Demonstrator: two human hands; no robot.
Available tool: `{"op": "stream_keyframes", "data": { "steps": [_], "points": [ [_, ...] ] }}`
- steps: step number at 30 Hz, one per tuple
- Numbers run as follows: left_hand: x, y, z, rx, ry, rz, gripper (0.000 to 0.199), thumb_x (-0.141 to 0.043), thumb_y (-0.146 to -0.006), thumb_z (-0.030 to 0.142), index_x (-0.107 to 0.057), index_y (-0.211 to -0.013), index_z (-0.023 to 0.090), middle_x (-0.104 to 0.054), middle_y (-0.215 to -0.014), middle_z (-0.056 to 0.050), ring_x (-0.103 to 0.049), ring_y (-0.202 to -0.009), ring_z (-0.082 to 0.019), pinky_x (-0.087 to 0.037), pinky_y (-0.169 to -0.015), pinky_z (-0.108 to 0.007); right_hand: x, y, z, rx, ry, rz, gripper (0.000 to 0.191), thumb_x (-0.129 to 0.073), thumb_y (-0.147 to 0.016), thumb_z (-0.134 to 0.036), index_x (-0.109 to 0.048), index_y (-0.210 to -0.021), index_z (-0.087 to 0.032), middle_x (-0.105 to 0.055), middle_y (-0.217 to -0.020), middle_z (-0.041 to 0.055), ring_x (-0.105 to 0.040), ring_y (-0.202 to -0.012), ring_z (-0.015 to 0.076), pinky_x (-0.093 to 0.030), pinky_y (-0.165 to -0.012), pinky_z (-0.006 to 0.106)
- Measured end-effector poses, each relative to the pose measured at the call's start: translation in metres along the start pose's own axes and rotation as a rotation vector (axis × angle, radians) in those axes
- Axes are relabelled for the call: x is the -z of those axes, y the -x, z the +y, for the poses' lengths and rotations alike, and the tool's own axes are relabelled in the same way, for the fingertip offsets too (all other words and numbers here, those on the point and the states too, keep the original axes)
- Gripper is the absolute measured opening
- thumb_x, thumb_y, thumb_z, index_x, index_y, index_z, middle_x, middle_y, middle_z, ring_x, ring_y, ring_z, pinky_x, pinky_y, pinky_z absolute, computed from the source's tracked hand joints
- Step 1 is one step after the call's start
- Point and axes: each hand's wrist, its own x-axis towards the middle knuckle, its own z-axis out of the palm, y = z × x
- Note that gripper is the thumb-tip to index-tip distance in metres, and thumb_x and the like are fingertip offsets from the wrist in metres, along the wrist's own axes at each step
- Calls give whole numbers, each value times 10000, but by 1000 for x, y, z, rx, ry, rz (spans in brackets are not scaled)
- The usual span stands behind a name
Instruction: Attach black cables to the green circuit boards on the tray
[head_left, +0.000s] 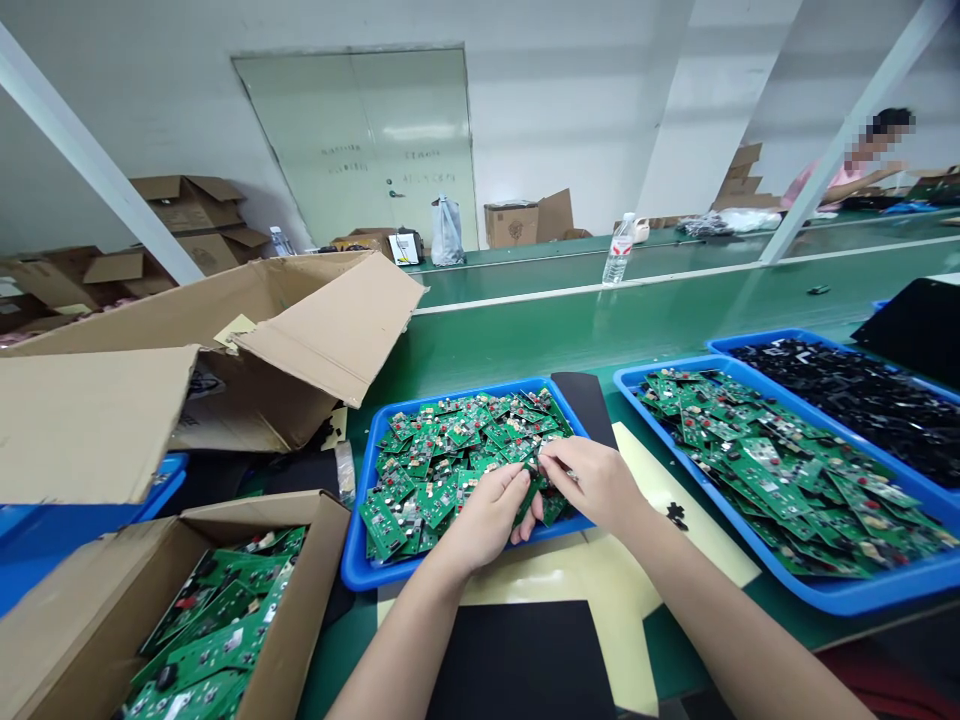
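Note:
My left hand [491, 515] is closed around a green circuit board [529, 488] above the front right part of a blue tray [352, 555]. The fingers of my right hand [592, 480] are pinched together at the board's upper end; whatever small part they may hold is hidden. Many green boards [442, 450] with red, white and black components fill the tray beneath. Right of my right wrist, a few small black pieces [676, 515] lie on yellowish paper [705, 540].
A second blue tray [832, 598] of boards stands right, beside a tray of black parts [862, 400]. An open carton of boards [326, 540] is front left, a larger carton [337, 320] behind. A bottle [619, 250] stands farther back. Another person [847, 180] is far right.

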Motion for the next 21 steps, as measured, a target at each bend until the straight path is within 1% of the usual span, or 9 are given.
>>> {"op": "stream_keyframes", "data": {
  "steps": [3,6,10,12,13,16,18,20,21],
  "points": [
    [0,-1,-3,6,-20,-13,387,-341,-910,382,-503,-638,160,-437,-450,33,-387,-409,-85,-337,-458,-201,-1,0,0,14,-2,6,245,-400,-936,-203,-589,-782,-174,-640,-729,67,-606,-671,183,-463,-634,285],
    [0,0,-4,18,-37,-9,399,-348,-912,397,-506,-630,163,-419,-438,37,-372,-403,-85,-303,-433,-197,-3,0,-1,30,-8,6,239,-401,-943,-205,-599,-811,-177,-633,-746,69,-608,-690,183,-481,-649,291],
    [1,1,-3,29,-37,-10,417,-350,-913,412,-506,-614,165,-406,-421,43,-336,-383,-81,-278,-415,-199,-2,-1,-3,58,-59,48,214,-413,-942,-194,-620,-890,-183,-624,-840,78,-617,-751,177,-512,-682,292],
    [1,2,-3,38,-36,-10,424,-343,-915,406,-507,-607,166,-402,-414,44,-329,-378,-80,-278,-415,-201,-1,-1,-4,61,-77,78,214,-411,-945,-195,-621,-989,-194,-608,-904,85,-623,-784,177,-526,-697,295],
    [0,2,-3,39,-35,-6,425,-347,-914,404,-506,-600,166,-401,-413,43,-332,-380,-80,-280,-418,-201,0,-2,-5,57,-83,85,223,-418,-945,-206,-603,-1070,-202,-596,-937,89,-625,-799,178,-533,-704,299],
    [-2,1,-4,25,-20,29,400,-382,-900,411,-504,-608,166,-425,-447,38,-370,-402,-82,-308,-436,-203,1,-1,-6,45,-121,109,367,-468,-931,-243,-455,-1298,-236,-547,-1050,108,-615,-856,190,-541,-741,323],
    [-2,0,-3,-7,15,71,362,-403,-889,418,-538,-678,156,-475,-515,25,-424,-447,-91,-354,-470,-210,2,0,-7,17,-187,176,436,-489,-917,-236,-396,-1343,-244,-508,-1123,120,-596,-913,200,-536,-779,343],
    [-2,1,-1,-47,73,111,333,-416,-883,415,-593,-844,136,-546,-642,-2,-475,-520,-102,-402,-524,-222,1,2,-7,-64,-287,280,406,-491,-908,-227,-424,-1308,-234,-492,-1155,126,-582,-935,203,-531,-784,354],
    [-1,2,1,-66,106,128,341,-423,-882,408,-604,-947,127,-575,-718,-19,-493,-563,-107,-422,-554,-230,1,2,-6,-132,-345,329,362,-496,-904,-240,-461,-1263,-222,-505,-1140,124,-580,-924,202,-529,-771,354]
  ]
}}
